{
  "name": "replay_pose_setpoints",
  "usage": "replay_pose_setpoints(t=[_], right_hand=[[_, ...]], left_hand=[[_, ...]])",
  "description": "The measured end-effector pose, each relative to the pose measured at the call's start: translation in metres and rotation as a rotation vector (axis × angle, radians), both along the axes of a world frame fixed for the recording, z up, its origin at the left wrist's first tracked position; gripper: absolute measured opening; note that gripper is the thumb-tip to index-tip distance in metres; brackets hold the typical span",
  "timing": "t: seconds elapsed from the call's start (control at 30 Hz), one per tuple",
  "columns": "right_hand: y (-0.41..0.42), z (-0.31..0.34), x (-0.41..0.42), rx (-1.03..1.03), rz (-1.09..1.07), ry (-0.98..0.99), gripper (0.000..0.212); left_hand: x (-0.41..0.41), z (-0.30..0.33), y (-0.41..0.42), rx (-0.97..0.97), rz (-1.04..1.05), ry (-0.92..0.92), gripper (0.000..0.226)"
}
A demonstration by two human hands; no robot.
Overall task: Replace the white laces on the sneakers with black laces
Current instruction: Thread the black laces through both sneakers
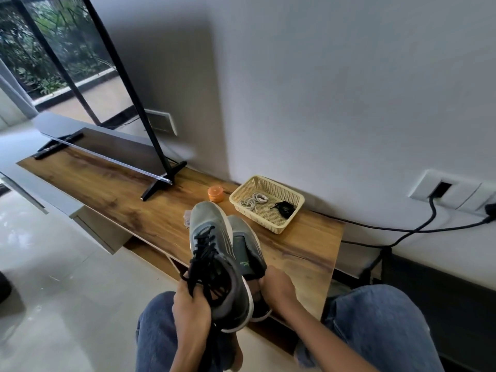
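Left shoe: the grey mesh sneaker with the white sole (214,267) already wears a black lace (204,253); its loose ends trail down into the left hand (192,304), whose fingers are curled round the heel and the lace ends.

Right shoe: the second grey sneaker (248,253) sits alongside, touching the first, with its dark tongue bare. I see no lace in it at all. The right hand (277,288) is wrapped round its heel end.

Supplies: the cream plastic mesh basket (292,210) sits on the wooden TV bench (308,251), near the toes. It holds coiled white laces (253,200) and one bundled black lace (285,209).

Step in hand, as I judge it: one shoe done, so next is threading the other.

Doing it well: set the laced shoe down on the bench first, so a hand is free. Fetch the black bundle and untangle it fully before threading. Start at the toe eyelets, even up both ends, then cross upward without twists.

Watch for: the orange lidded jar (216,194) beside the basket, easily knocked when reaching.
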State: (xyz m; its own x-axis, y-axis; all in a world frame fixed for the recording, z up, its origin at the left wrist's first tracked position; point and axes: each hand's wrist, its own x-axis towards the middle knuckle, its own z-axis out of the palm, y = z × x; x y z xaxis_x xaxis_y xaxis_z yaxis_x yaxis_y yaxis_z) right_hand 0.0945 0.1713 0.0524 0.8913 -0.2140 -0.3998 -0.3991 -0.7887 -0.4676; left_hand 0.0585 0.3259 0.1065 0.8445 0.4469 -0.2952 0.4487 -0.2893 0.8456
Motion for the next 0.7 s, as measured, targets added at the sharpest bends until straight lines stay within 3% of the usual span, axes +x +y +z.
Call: replay_pose_setpoints(t=[0.27, 0.4, 0.53, 0.7], right_hand=[[-0.05, 0.0, -0.056, -0.062, -0.037, -0.003, 0.012], [-0.071, -0.001, -0.075, -0.022, -0.152, -0.015, 0.02], [-0.082, 0.006, -0.09, 0.014, -0.23, -0.125, 0.009], [-0.085, 0.005, -0.092, 0.068, -0.406, -0.16, 0.012]], left_hand=[[0.003, -0.008, -0.005, -0.092, -0.022, 0.043, 0.024], [0.005, -0.011, -0.014, -0.064, -0.07, 0.032, 0.024], [0.01, -0.021, -0.019, -0.045, -0.148, 0.065, 0.025], [0.015, -0.034, -0.033, -0.045, -0.214, 0.083, 0.025]])
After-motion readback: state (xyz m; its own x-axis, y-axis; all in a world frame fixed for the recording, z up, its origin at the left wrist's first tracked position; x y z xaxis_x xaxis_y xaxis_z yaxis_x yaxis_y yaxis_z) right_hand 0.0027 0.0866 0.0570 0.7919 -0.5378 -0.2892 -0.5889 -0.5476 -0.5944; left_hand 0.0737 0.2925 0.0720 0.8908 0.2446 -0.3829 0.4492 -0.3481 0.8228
